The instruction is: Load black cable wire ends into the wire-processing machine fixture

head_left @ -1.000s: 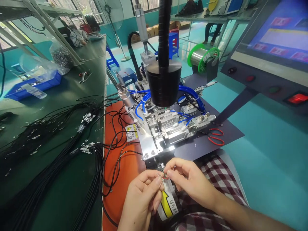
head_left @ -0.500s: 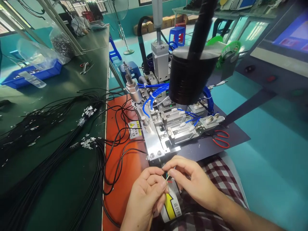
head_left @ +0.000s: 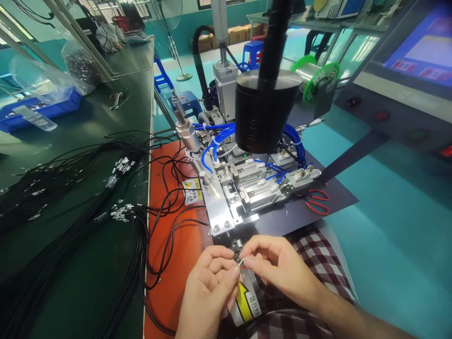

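Observation:
Thin, light-coloured wire ends (head_left: 240, 262) show between my two hands, just in front of the metal machine (head_left: 243, 188). My left hand (head_left: 213, 282) is closed, pinching the wires between thumb and fingers. From the other side, my right hand (head_left: 277, 263) pinches a wire tip with thumb and forefinger. The rest of what the wires belong to is hidden by my left hand. Below my fingers lies a label with a yellow arrow (head_left: 244, 301). A small metal fixture (head_left: 237, 242) of the machine sits just beyond my fingertips.
Bundles of black cables (head_left: 116, 263) with metal ends lie on the green table (head_left: 106, 117) at left, some crossing the orange panel (head_left: 176, 278). Red-handled pliers (head_left: 318, 202) rest on the dark plate at right. A black lamp-like cylinder (head_left: 264, 113) hangs over the machine; a screen (head_left: 420, 52) stands at right.
The view has shifted slightly, so the surroundings sit a little further left. Both hands remain close together; my right fingertips have moved along the wires, and the spread of coloured wire ends shows less.

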The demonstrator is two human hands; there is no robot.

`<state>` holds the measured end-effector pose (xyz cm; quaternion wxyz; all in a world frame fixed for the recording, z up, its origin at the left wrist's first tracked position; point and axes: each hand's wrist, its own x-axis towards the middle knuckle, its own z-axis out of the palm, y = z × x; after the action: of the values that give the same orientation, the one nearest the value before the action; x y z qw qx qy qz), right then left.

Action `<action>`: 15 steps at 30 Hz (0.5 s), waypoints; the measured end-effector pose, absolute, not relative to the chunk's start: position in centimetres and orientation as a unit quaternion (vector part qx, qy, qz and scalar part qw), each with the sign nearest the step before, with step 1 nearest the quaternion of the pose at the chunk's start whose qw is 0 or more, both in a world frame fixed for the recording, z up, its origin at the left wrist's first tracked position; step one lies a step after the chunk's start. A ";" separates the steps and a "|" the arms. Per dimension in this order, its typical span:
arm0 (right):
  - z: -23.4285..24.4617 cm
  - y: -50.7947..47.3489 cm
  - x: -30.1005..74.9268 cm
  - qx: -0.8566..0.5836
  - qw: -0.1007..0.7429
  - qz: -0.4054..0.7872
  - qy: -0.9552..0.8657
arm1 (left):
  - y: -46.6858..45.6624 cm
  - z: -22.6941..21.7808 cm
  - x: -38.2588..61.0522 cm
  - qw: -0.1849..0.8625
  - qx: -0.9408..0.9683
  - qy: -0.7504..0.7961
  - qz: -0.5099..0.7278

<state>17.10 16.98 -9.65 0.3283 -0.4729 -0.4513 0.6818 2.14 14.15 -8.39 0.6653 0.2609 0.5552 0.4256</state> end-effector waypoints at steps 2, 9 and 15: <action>-9.7 16.9 17.1 -0.481 0.328 0.679 -0.448 | 14.1 -8.3 2.3 0.660 0.256 0.559 0.431; -10.0 16.7 16.8 -0.474 0.345 0.685 -0.432 | 14.0 -7.8 2.8 0.643 0.245 0.570 0.449; -9.9 16.3 16.4 -0.456 0.359 0.715 -0.390 | 13.8 -8.2 2.4 0.653 0.254 0.580 0.416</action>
<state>16.35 16.30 -9.93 0.3590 -0.4556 -0.3899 0.7152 2.38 13.75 -8.21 0.6528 0.2543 0.5799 0.4158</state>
